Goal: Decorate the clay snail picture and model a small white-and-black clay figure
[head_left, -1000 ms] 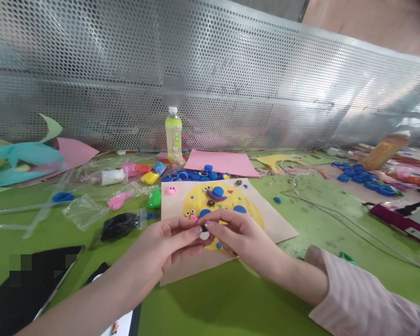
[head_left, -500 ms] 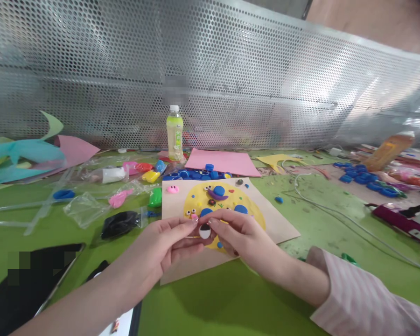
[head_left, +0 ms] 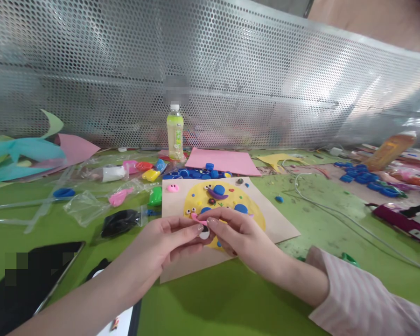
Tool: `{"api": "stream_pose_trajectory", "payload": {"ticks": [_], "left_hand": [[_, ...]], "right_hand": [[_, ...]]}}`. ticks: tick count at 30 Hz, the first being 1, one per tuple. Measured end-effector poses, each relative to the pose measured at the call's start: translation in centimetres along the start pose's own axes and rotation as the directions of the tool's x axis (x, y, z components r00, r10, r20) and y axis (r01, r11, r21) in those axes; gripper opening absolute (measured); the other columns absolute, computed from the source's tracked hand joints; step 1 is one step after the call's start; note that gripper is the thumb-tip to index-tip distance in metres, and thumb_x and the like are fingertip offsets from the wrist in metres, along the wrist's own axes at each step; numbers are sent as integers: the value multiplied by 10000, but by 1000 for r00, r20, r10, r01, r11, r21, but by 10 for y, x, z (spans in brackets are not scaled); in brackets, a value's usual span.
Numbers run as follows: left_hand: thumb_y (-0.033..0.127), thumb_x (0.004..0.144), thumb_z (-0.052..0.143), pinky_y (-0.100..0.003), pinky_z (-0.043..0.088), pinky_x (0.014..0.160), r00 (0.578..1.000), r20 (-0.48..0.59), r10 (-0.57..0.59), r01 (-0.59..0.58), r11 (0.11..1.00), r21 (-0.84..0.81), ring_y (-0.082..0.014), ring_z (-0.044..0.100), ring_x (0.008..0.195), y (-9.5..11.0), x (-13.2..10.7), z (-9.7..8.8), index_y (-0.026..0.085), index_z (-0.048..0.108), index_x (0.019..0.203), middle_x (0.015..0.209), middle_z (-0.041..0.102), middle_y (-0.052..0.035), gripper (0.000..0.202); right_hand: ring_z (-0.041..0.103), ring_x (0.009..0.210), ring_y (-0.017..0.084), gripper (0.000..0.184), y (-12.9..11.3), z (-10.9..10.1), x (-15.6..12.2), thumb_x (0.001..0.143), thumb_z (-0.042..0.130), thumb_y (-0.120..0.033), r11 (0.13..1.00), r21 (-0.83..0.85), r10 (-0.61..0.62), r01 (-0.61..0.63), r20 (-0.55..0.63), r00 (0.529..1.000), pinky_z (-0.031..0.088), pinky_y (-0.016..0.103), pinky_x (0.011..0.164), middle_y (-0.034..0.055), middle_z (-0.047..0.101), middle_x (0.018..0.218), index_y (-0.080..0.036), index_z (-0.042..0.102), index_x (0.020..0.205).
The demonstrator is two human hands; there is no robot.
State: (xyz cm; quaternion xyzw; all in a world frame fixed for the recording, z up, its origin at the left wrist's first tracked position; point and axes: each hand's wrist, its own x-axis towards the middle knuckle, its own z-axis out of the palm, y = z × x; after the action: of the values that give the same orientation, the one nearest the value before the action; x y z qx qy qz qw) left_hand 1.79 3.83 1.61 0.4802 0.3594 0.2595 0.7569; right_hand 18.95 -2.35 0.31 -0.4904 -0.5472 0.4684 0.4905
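My left hand (head_left: 171, 240) and my right hand (head_left: 240, 233) meet over the paper, thumbs and index fingertips pinching a small round black-and-white clay disc (head_left: 205, 232) from both sides. Below them lies a pale sheet of paper (head_left: 177, 270) with a yellow clay patch (head_left: 259, 221). On the patch, a snail figure with a blue bottle cap (head_left: 219, 189) sits on a purple clay body (head_left: 217, 197). Another blue cap (head_left: 241, 208) shows behind my right hand. A pink clay strip (head_left: 195, 217) with two googly eyes shows just beyond my fingertips, partly hidden by them.
Blue bottle caps (head_left: 205, 174) and pink paper (head_left: 224, 161) lie behind the sheet, beside a drink bottle (head_left: 175, 135). Clay packets, including a black one (head_left: 121, 223), are to the left near a dark tablet (head_left: 31, 284). A white cable (head_left: 331, 212) runs along the right.
My fingers have shifted slightly around the disc; my left thumb now covers more of it. More of the pink clay strip shows beyond my fingertips.
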Motion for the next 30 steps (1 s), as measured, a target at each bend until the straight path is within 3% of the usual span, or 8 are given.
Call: {"api": "stream_pose_trajectory", "payload": {"ticks": [12,24,30], "left_hand": [[111,841,712,-154,604,795,999,-32,-10,9,1000,-15,-168,742,904,-1,0,0,166,801,890,986,793,-66,115],[69,822,712,-163,612,782,996,-83,-42,38,998,-48,-172,746,871,-3,0,-1,148,797,849,963,793,-74,119],[145,860,703,-190,609,819,1000,-27,7,-8,999,-33,-174,731,890,-5,0,-4,146,796,896,969,790,-75,100]], "right_hand": [[261,440,50,239,2,-3,0,933,580,-368,1000,-23,2,-2,20,1000,224,231,424,-74,437,617,-207,682,1077],[244,455,73,239,2,-1,1,918,567,-372,999,-30,25,-25,-9,1000,237,243,451,-93,314,542,-207,688,1042],[233,451,72,284,5,-1,0,928,559,-417,998,-40,37,-38,-12,999,206,242,430,-93,312,541,-208,686,1072]]}}
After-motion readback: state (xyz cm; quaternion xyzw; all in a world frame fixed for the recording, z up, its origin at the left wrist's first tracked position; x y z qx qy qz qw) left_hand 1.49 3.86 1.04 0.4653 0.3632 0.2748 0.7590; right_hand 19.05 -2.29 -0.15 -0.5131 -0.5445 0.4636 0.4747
